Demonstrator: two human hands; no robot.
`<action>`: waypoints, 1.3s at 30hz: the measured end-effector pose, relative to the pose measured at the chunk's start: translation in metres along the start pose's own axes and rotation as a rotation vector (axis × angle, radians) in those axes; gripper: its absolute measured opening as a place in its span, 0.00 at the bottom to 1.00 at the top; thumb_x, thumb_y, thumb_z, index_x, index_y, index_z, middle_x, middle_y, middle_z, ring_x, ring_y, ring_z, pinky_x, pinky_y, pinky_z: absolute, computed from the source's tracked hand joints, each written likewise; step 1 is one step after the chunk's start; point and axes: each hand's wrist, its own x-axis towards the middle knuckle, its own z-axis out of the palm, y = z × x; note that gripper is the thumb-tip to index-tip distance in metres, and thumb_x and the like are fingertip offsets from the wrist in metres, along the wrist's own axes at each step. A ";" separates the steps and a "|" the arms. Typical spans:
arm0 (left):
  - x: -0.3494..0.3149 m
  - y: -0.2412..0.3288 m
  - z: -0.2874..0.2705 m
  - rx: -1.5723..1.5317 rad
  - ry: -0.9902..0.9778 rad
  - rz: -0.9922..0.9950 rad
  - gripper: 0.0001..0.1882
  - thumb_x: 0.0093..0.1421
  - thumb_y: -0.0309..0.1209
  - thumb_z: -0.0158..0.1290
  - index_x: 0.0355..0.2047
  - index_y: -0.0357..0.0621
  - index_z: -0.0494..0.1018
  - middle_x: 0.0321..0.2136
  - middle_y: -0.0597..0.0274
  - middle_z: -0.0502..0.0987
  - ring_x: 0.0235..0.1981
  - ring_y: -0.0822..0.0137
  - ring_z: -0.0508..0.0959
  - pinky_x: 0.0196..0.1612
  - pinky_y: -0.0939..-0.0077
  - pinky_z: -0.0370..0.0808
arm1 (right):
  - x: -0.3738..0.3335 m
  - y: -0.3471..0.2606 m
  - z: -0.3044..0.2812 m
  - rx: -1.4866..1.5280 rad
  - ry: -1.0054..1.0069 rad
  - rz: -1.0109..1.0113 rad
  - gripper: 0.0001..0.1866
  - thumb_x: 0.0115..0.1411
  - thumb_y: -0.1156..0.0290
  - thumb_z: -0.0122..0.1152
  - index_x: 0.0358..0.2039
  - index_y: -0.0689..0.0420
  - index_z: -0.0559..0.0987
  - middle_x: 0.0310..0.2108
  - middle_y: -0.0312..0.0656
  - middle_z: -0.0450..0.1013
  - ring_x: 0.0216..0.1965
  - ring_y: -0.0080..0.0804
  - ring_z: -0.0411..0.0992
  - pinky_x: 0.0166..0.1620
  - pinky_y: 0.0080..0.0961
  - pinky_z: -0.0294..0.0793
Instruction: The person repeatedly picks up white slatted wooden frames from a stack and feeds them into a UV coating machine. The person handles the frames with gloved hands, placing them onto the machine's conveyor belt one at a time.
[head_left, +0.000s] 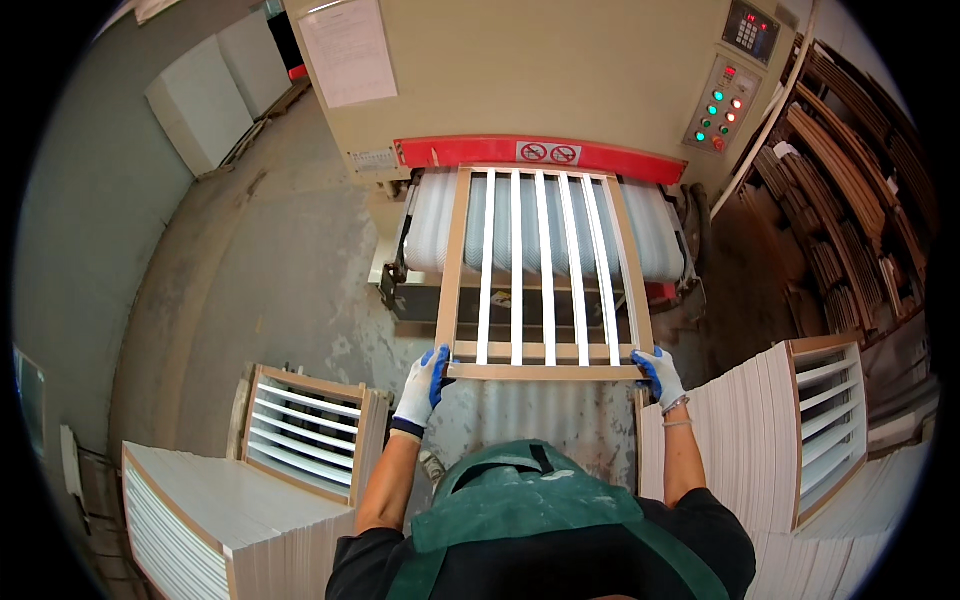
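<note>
A slatted wooden frame (540, 372), with tan edges and several white bars, spans from my hands to the machine. Its far end lies on the pale mesh conveyor belt (430, 220), just below the red guard bar (440, 151). My left hand (425, 385), in a white glove with blue palm, is closed on the near left corner. At the near right corner, my right hand (660, 378) in a matching glove grips the frame too. The near end hangs in the air in front of the belt.
The beige machine (560, 70) carries a control panel (721, 104) with lit buttons. Stacks of similar slatted frames stand at my left (290, 540) and right (720, 440). Long boards fill a rack (840, 170) at far right. White blocks (205, 110) lean by the left wall.
</note>
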 end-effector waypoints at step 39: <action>-0.130 0.047 0.007 0.164 -0.178 -0.591 0.25 0.67 0.49 0.50 0.46 0.35 0.73 0.42 0.41 0.79 0.43 0.45 0.79 0.47 0.57 0.73 | -0.134 0.057 -0.038 -0.152 0.137 0.209 0.19 0.59 0.56 0.67 0.40 0.59 0.78 0.22 0.37 0.73 0.18 0.23 0.70 0.18 0.20 0.72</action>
